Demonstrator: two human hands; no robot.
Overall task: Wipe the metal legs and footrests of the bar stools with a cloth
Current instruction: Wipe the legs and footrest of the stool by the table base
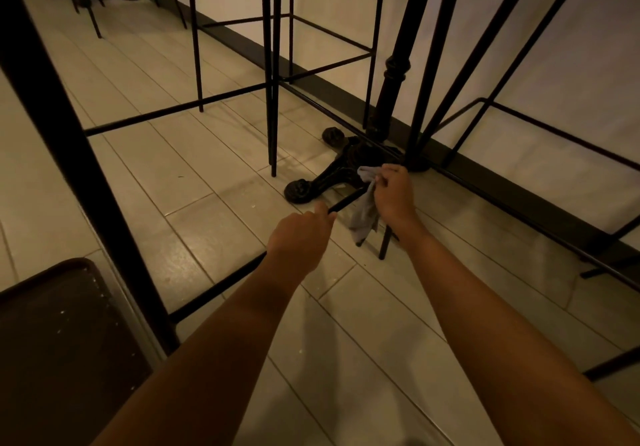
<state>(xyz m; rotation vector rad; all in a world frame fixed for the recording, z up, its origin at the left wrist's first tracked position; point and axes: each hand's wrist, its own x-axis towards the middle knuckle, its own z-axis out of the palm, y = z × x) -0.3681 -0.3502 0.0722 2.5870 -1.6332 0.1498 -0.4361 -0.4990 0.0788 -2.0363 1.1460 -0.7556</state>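
In the head view, your left hand is curled around the thin black footrest of the nearest stool, steadying it. Your right hand is at the far end of that same bar, its fingers bunched on a grey cloth. Part of the cloth hangs loose below the hand, just beside the stool leg and close to the tiled floor. The cast-iron table base sits right behind the cloth, so the corner is cramped.

This looks like the corner of the footrest being wiped, where bar meets leg. To do it well, I would fold the loose tail into your palm so it does not drag on the floor. Wrap the cloth fully round the bar rather than brushing one side. Hold firm with the left hand so the light frame does not skid. Then draw the cloth along the bar towards the left hand in one stroke. The underside is hidden here, so give it a deliberate twist.
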